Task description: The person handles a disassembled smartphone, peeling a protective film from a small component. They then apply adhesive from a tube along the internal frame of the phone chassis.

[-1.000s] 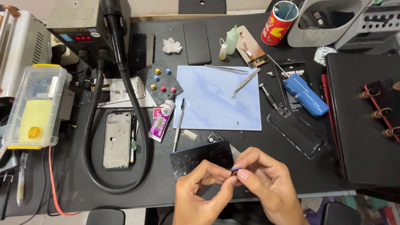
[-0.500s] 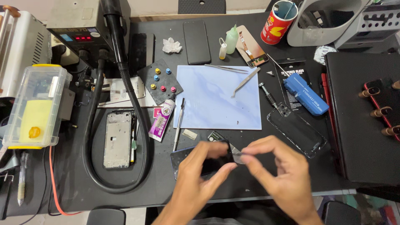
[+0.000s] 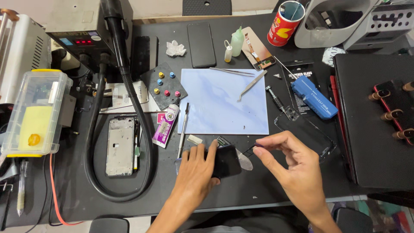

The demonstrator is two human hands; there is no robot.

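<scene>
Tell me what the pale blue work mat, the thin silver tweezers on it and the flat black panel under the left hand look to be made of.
Pale blue work mat: probably silicone or rubber, matte and marbled.
Thin silver tweezers: metal, going by the bright grey sheen.
Flat black panel under the left hand: likely glass or glossy plastic, smooth and dark; too covered to be sure.

Blue mat (image 3: pixel 215 103), tweezers (image 3: pixel 251 85), red can (image 3: pixel 285 23)

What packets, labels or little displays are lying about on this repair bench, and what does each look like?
Blue rectangular box: right of the pale blue mat, lying slantwise.
Flat black printed packet: under that box.
Red and yellow cylindrical can: at the back.
Pink and white glue tube: left of the mat.
Small red-lit display: on the grey machine, back left.
Dark phone screen: under the left hand.
</scene>
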